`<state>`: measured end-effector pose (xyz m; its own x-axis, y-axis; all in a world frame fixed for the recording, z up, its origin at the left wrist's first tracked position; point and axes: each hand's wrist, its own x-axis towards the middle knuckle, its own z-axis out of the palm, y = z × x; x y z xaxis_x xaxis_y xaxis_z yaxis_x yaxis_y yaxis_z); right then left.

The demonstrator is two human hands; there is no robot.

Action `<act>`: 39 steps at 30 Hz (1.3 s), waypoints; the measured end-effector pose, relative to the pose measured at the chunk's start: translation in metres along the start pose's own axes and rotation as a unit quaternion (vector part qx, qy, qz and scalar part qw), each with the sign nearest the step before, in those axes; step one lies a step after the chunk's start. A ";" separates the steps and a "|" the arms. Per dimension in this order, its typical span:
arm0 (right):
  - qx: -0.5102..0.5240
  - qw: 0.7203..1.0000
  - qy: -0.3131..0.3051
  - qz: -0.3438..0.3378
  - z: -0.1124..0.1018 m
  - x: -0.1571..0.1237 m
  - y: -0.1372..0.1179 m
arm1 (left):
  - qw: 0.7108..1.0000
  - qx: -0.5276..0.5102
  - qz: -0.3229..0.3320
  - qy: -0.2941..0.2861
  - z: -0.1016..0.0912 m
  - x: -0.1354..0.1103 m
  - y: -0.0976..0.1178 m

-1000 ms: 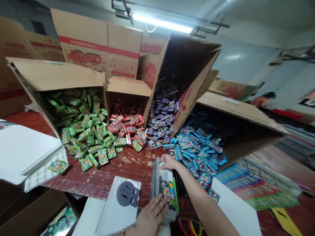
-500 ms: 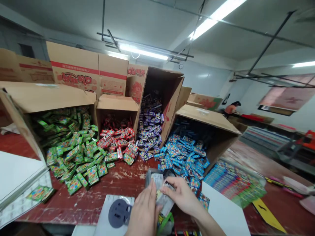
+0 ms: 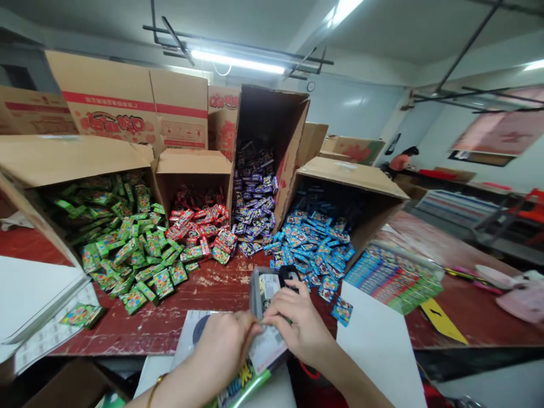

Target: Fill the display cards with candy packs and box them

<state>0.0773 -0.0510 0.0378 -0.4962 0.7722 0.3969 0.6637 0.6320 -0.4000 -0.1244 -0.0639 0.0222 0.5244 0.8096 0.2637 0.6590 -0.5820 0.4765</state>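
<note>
My left hand is closed in a pinch on the edge of a stack of printed cards at the near edge of the red table. My right hand lies over the top of the same stack, fingers curled around it. The stack's far end shows grey edges and a printed face. Just behind the hands lie heaps of small packets: green, red, purple and blue, each spilling from a tipped cardboard box.
White sheets lie at the left and right of my hands. A stack of printed sheets sits right of the blue packets. More cardboard boxes stand behind. A person works at a far bench.
The view has tilted up and shifted. My left hand moved from flat on the stack to pinching its near edge, and my right hand came back over the stack's top.
</note>
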 end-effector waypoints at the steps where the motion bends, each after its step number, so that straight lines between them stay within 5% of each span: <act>1: -0.003 1.000 -0.002 0.018 -0.003 -0.005 0.007 | 0.999 -0.014 -0.015 -0.032 -0.003 -0.008 -0.004; 5: -0.025 0.999 0.013 0.038 -0.017 -0.019 0.022 | 0.979 -0.158 -0.068 -0.110 0.017 -0.044 -0.045; 8: -0.005 0.999 -0.020 -0.025 -0.015 -0.009 0.004 | 0.985 -0.145 -0.061 -0.073 0.044 -0.053 -0.064; 11: 0.022 0.998 -0.044 -0.031 0.004 0.001 -0.016 | 0.985 -0.158 -0.064 -0.005 0.059 -0.038 -0.054; 14: 0.044 0.989 0.095 0.102 0.029 -0.003 -0.016 | 0.963 -0.240 -0.118 0.030 0.061 -0.018 -0.039; 16: 0.129 0.954 0.157 0.220 0.041 -0.011 -0.006 | 0.933 -0.315 -0.164 0.049 0.060 -0.013 -0.036; 21: 0.425 0.815 0.111 0.378 0.054 -0.017 0.009 | 0.837 -0.517 -0.175 0.038 0.066 -0.012 -0.038; 24: 0.426 0.800 0.151 0.395 0.053 -0.011 -0.001 | 0.810 -0.550 -0.188 0.072 0.067 -0.005 -0.034; 28: 0.390 0.814 0.121 0.414 0.077 -0.021 -0.022 | 0.808 -0.534 -0.223 0.110 0.059 0.006 -0.035; 34: 0.455 0.792 -0.035 0.405 0.138 -0.062 -0.040 | 0.821 -0.506 -0.228 0.137 0.025 0.008 -0.042; 39: 0.343 0.853 0.144 0.366 0.125 -0.041 -0.043 | 0.904 -0.327 -0.195 0.194 0.028 -0.003 -0.028</act>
<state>-0.0009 -0.1021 -0.0645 0.1348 0.9907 -0.0202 0.2036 -0.0476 -0.9779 -0.1297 -0.0521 -0.0156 0.0087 0.9831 0.1828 0.2274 -0.1800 0.9570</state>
